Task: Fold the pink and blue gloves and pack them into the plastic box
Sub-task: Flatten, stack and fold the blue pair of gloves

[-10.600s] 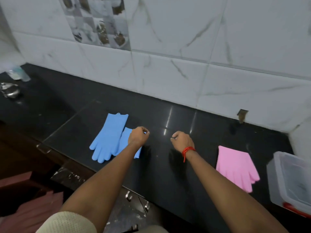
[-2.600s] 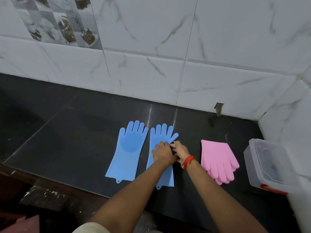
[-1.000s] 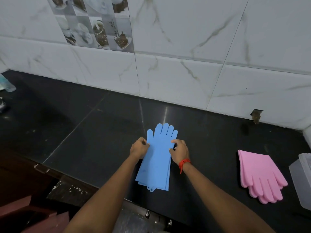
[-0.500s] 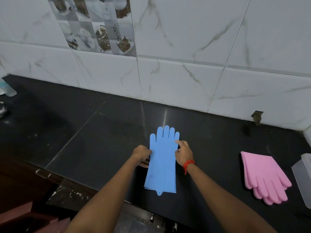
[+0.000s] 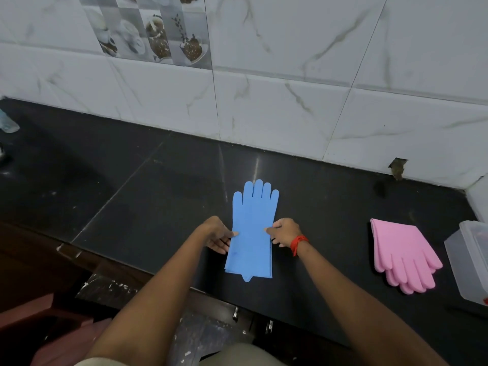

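The two blue gloves (image 5: 252, 228) lie stacked flat on the black counter (image 5: 148, 202), fingers pointing at the wall. My left hand (image 5: 217, 235) pinches the stack's left edge at mid-length. My right hand (image 5: 284, 231), with a red thread at the wrist, pinches the right edge opposite. The pink gloves (image 5: 404, 253) lie stacked to the right, fingers toward me. The clear plastic box (image 5: 467, 260) stands open at the right frame edge, only partly in view.
A white marble-tiled wall (image 5: 264, 101) runs behind the counter. A pale plastic object (image 5: 8, 124) sits at the far left edge. The counter's front edge runs just below the glove cuffs, with drawer handles (image 5: 236, 314) beneath.
My hands slid down the sides of the stacked blue gloves toward the cuffs, and the stack sits straighter. The pink gloves stayed put.
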